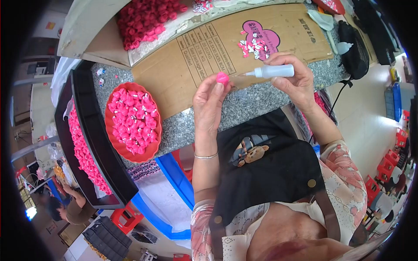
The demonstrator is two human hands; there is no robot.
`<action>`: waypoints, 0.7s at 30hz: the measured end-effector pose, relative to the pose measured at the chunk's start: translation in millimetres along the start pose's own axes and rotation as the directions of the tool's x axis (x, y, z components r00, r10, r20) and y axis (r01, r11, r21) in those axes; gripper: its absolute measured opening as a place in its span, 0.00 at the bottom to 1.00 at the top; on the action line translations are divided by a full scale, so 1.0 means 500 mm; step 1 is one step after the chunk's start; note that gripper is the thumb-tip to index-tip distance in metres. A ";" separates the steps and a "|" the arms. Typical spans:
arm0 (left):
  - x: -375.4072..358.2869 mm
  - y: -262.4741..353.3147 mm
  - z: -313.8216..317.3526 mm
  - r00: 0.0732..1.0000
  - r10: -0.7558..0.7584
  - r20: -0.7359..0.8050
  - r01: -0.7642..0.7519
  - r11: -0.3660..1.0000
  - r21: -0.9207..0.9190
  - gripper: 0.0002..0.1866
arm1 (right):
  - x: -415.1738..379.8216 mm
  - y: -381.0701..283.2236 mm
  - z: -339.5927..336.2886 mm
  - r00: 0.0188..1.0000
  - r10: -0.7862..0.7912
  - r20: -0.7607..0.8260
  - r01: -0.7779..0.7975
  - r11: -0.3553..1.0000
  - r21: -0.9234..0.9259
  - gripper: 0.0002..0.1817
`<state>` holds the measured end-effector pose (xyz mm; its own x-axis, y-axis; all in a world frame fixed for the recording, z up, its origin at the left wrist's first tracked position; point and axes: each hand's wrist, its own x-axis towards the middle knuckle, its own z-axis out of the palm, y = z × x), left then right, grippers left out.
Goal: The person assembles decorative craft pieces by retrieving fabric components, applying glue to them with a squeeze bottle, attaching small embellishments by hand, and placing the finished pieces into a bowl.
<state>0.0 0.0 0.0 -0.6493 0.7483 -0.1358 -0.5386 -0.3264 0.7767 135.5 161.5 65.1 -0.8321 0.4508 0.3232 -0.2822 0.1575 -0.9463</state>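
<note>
My left hand point(210, 101) pinches a small pink piece point(222, 78) between thumb and fingertips, above the edge of the flat cardboard point(174, 89). In my right hand point(296, 82) is a white squeeze bottle point(278, 71), held sideways with its thin tip pointing left at the pink piece. A small gap seems to separate tip and piece. Small white and pink bits point(257, 47) lie on the cardboard beyond my hands. To the left, a red scalloped dish point(160, 126) is full of pink pieces with whitish spots.
A black tray point(98, 130) of pink pieces stands beyond the dish at the left. An open box point(100, 43) holds more pink pieces at the back. A black pouch point(353, 50) lies at the right end of the granite tabletop point(180, 130). A person point(65, 206) is at lower left.
</note>
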 end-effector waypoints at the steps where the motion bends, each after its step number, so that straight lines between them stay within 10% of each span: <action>1: -0.002 0.000 0.007 1.000 0.010 0.003 -0.010 1.000 0.008 0.12 | 0.002 -0.011 0.004 0.999 0.029 -0.030 -0.028 0.999 0.036 0.15; 8: -0.004 -0.017 -0.003 0.976 0.213 0.049 -0.217 0.969 0.114 0.10 | 0.012 -0.022 0.008 0.953 -0.284 0.102 0.300 0.859 -0.414 0.15; 21: -0.008 -0.013 -0.007 0.949 0.293 0.116 -0.313 0.919 0.241 0.09 | 0.015 -0.030 0.019 0.935 -0.296 0.195 0.355 0.771 -0.529 0.15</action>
<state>4.2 -3.1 -6.7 -0.7119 0.6815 0.1696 -0.1622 -0.3945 0.9045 129.0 153.8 81.7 -0.7878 0.2031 0.5815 -0.2603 0.7459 -0.6131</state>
